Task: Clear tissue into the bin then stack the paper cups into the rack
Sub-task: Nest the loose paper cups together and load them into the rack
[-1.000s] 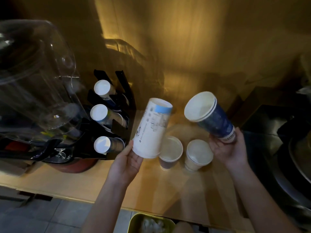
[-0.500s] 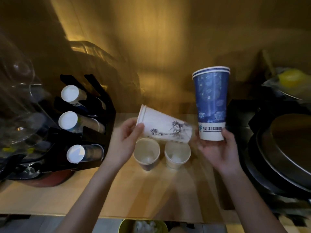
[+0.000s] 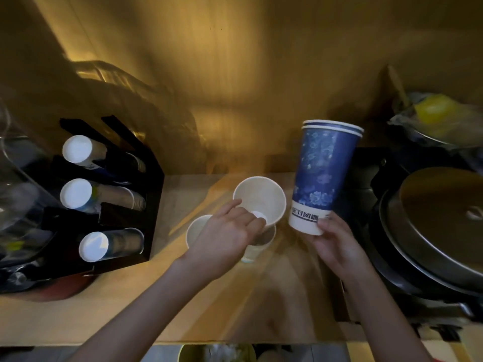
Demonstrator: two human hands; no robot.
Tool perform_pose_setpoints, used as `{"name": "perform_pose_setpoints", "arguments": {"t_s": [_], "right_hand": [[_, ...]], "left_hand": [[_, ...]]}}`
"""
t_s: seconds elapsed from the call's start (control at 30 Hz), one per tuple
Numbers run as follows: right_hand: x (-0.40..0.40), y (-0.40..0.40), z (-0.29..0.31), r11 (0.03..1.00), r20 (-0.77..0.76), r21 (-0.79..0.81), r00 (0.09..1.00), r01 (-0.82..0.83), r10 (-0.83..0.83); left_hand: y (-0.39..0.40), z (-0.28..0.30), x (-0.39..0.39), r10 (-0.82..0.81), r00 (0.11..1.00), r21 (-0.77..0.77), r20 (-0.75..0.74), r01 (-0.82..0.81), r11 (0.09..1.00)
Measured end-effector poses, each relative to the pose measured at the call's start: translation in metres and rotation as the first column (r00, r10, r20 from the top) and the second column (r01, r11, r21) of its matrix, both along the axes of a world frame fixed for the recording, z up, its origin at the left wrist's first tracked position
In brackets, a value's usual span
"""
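Head view. Tissue appears to lie already in the bin (image 3: pixel 188 355), whose rim shows below the counter's (image 3: pixel 78 317) front edge with pale crumpled matter inside; that step is judged done. Stacking is under way and the rack step is not yet done. The rack (image 3: pixel 146 205) stands at the counter's left end, its three slots each showing a column of cups lying on their sides, white bases outward.

Left hand (image 3: pixel 224 239) is over the middle of the counter, fingers (image 3: pixel 251 220) curled and pinched on the near rim of a white cup (image 3: pixel 261 199) tilted so that its mouth faces the camera. This cup appears to sit in, or just above, a second cup (image 3: pixel 258 246) standing on the counter; whether the two are fully nested cannot be told, for the hand covers the join. A third cup (image 3: pixel 196 228) stands just to the left, partly hidden behind the hand.

Right hand (image 3: pixel 337 246) holds the blue cups (image 3: pixel 324 173) upright above the counter's right end, fingers wrapped around the white base band. Two rims show at the top, so at least two cups are nested there.

Left to do, as judged: nest the loose cups and slide the stacks into the rack.
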State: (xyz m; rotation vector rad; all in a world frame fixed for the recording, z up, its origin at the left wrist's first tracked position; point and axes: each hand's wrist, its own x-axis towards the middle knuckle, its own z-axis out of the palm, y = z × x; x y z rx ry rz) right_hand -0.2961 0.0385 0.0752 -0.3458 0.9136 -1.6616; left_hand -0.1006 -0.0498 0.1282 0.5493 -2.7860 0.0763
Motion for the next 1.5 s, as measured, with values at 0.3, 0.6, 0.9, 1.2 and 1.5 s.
{"name": "perform_pose_setpoints", "arguments": {"t_s": [0.3,0.6,0.9,1.2,1.5], "right_hand": [[0.004,0.008,-0.012,0.997,-0.026,0.078,1.0,0.01,-0.008],[0.004,0.005,-0.019,0.992,-0.096,0.125,0.995,-0.006,0.018],[0.018,0.008,-0.011,0.972,-0.413,0.236,0.906,0.014,0.087],[0.046,0.0,0.009,0.971,-0.562,0.209,0.799,-0.113,0.214],[0.1,-0.033,0.029,0.945,-0.714,0.177,0.625,-0.274,0.315]], "left_hand": [[0.007,-0.038,0.003,0.008,0.992,0.101,0.13,-0.021,0.995],[0.007,-0.071,-0.008,0.031,0.955,0.147,0.294,-0.077,0.986],[0.005,-0.082,-0.007,0.067,0.981,0.297,0.18,-0.119,0.947],[0.007,0.007,0.003,0.561,0.765,0.948,-0.315,0.234,0.213],[-0.016,0.043,0.05,0.672,0.574,0.861,-0.467,0.123,0.494]]}}
